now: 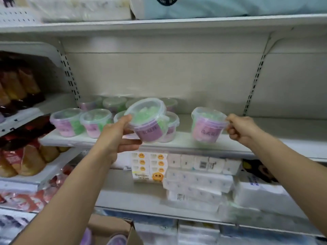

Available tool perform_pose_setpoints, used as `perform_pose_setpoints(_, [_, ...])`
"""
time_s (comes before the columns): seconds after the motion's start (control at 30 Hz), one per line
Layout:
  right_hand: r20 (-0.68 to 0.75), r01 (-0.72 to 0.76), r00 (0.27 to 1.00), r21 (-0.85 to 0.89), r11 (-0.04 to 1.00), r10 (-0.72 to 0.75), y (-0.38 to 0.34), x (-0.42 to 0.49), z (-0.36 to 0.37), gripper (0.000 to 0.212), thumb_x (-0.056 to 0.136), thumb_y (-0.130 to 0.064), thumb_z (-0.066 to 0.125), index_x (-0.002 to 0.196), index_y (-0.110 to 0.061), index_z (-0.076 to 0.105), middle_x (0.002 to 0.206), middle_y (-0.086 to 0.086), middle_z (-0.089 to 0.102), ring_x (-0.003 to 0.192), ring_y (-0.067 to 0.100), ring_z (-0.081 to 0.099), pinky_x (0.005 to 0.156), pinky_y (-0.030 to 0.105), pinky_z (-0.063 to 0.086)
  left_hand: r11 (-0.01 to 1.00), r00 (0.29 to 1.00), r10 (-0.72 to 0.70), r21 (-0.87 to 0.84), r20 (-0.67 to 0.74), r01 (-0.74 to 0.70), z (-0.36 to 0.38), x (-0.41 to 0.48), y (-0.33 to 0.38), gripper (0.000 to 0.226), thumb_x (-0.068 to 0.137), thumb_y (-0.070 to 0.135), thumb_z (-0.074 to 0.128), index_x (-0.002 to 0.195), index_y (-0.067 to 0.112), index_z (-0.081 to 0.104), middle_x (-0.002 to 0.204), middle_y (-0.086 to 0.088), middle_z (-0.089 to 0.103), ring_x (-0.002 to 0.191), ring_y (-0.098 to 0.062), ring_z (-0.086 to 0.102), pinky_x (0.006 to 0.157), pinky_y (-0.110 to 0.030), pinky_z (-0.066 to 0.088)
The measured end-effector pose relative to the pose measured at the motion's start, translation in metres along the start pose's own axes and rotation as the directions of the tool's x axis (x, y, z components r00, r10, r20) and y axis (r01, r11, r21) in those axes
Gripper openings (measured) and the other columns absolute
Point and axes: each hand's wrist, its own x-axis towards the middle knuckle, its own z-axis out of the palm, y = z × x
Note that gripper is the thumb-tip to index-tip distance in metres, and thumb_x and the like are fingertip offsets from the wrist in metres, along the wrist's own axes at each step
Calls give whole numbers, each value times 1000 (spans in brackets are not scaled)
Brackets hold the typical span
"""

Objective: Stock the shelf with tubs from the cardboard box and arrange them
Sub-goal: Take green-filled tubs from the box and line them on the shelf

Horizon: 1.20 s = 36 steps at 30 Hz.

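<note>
And here we are at the shelf (265, 137) with two tubs in play. The purple-label tub (148, 121) is up in the air at mid-shelf, tipped: its clear lid leans towards us and to the left, its base points down and away, so its lid-to-base axis slants off vertical. The pink-label tub (208, 124) sits further right, close to upright, lid up, label facing us. We can't tell whether its base touches the board.

Behind them, the stocked tubs (95, 122): we count four in the front row, two partly hidden by the raised one, and roughly four blurred ones at the back. Down below, the cardboard box (109, 227) shows two more lids.

Our left hand (116, 137) clamps the purple-label tub, thumb on the lid rim and fingers stretched beneath. Our right hand (240, 129), fingers curled tight, pinches the pink-label tub's side tab.
</note>
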Motion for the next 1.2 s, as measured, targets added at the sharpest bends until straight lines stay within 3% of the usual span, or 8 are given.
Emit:
perform_pose_setpoints(0.27, [-99,11,995,-78,997,-19,12,68,46,19,91,-1,51,74,-9,52,56,9,44,43,16,34,36,17,24,999,1000,21,24,-10,-21,3,70,29,46,89,43,59,115,6,58,112,-13,63,72,-39,72,55,-36,61])
perform_pose_setpoints(0.4, [-137,23,990,-31,999,-27,-2,97,70,17,89,0,56,99,-15,56,72,11,53,53,20,47,43,29,48,999,1000,30,23,-4,-29,9,108,41,45,89,43,60,110,3,59,110,-14,64,71,-38,72,50,-33,59])
perform_pose_setpoints(0.57, [-89,25,996,3,1000,-25,-6,131,86,21,90,3,52,106,-10,55,69,13,49,53,20,48,68,51,56,998,999,41,52,10,-42,20,142,50,40,91,42,57,103,4,60,108,-10,64,71,-39,72,49,-33,59])
perform_pose_setpoints(0.77, [-69,60,996,5,998,-60,-6,149,92,18,91,-1,53,107,-9,56,73,12,49,56,21,49,49,39,58,995,999,42,89,3,-42,29,161,52,41,92,43,57,107,4,57,113,-7,64,67,-35,72,56,-38,60])
perform_pose_setpoints(0.87, [-68,109,989,-242,964,-128,-6,151,87,27,89,-11,53,116,-13,59,90,15,59,70,28,57,68,44,57,994,999,22,108,32,-26,32,164,54,48,89,48,59,110,4,59,113,-9,67,70,-37,72,56,-38,61])
perform_pose_setpoints(0.97, [-29,277,926,-626,729,-376,-15,146,82,33,89,-24,53,121,-22,59,118,17,57,109,32,54,93,38,46,992,998,24,119,50,-30,37,160,56,53,88,51,59,111,4,60,108,-9,70,71,-37,72,59,-38,61])
perform_pose_setpoints(1.07, [61,420,892,-483,768,-449,-42,114,95,20,90,-27,55,101,-15,66,105,14,66,86,24,60,77,30,45,992,997,45,115,70,-52,47,151,61,52,88,51,59,108,3,60,100,-8,72,71,-37,72,64,-39,61])
perform_pose_setpoints(1.2, [365,209,921,-172,963,-135,-74,55,102,42,89,-59,47,112,-28,62,107,6,64,83,27,70,66,37,57,993,988,81,80,128,-92,70,129,66,56,84,52,63,105,0,60,101,-8,72,71,-38,72,55,-34,61])
